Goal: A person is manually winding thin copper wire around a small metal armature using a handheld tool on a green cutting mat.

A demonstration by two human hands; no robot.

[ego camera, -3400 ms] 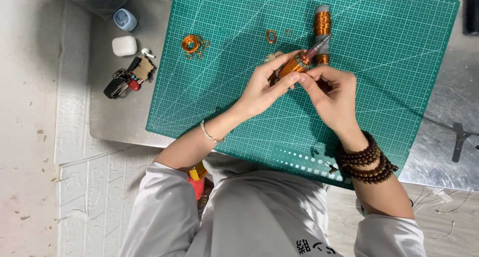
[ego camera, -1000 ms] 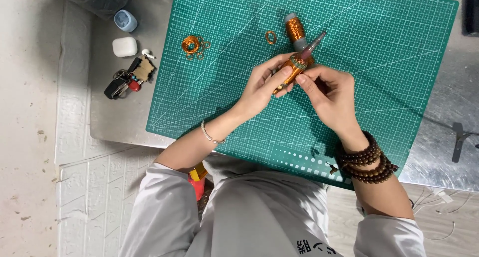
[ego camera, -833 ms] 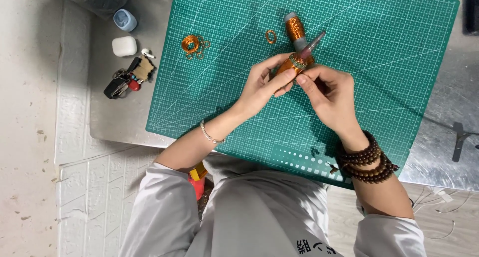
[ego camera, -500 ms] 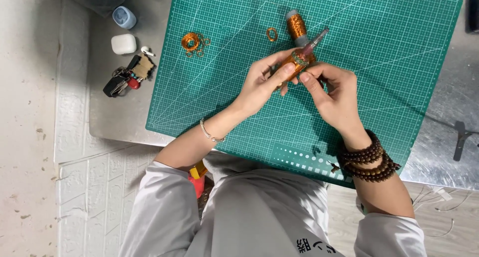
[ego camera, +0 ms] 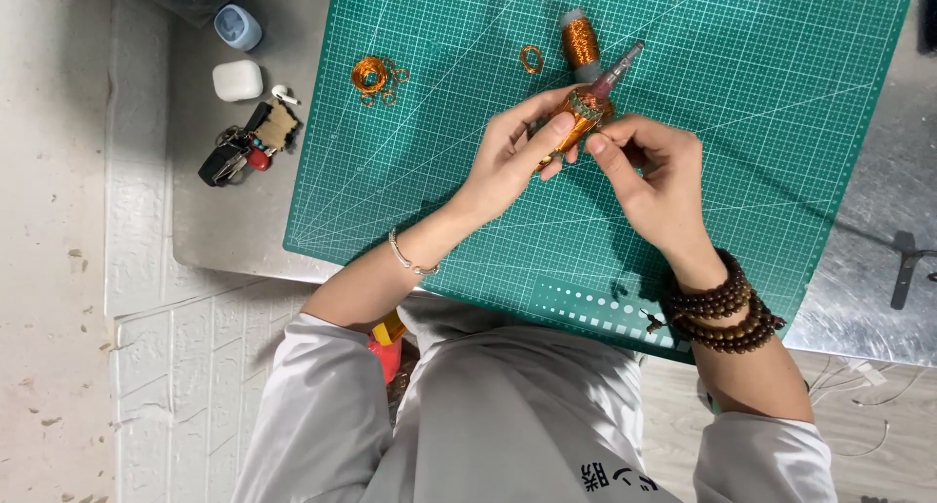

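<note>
The left hand (ego camera: pixel 512 161) pinches a small cone-shaped piece wrapped in shiny copper-orange wire (ego camera: pixel 576 122), its grip closed around the lower, narrower end with the thumb laid along the side. The right hand (ego camera: pixel 654 176) meets it from the other side, thumb and forefinger pressed together on the same wire-wrapped piece near its wider, banded top. Out of that top pokes a slim translucent rod (ego camera: pixel 620 66), pinkish and tapering away from both grips.

Just beyond the rod stands a spool of copper wire (ego camera: pixel 580 42), cylindrical and finely ribbed. Beside it lies a small loose wire ring (ego camera: pixel 530 58), and farther off to the left of the left grip a tangled coil of orange wire (ego camera: pixel 371 76). All of it sits on a green gridded cutting mat (ego camera: pixel 781 93), matte and rubbery, laid over a dull metal tabletop (ego camera: pixel 224 220). Glossy brown bead bracelets (ego camera: pixel 722 313) ring the right wrist; a thin silver bangle (ego camera: pixel 410 261) rings the left.
</note>
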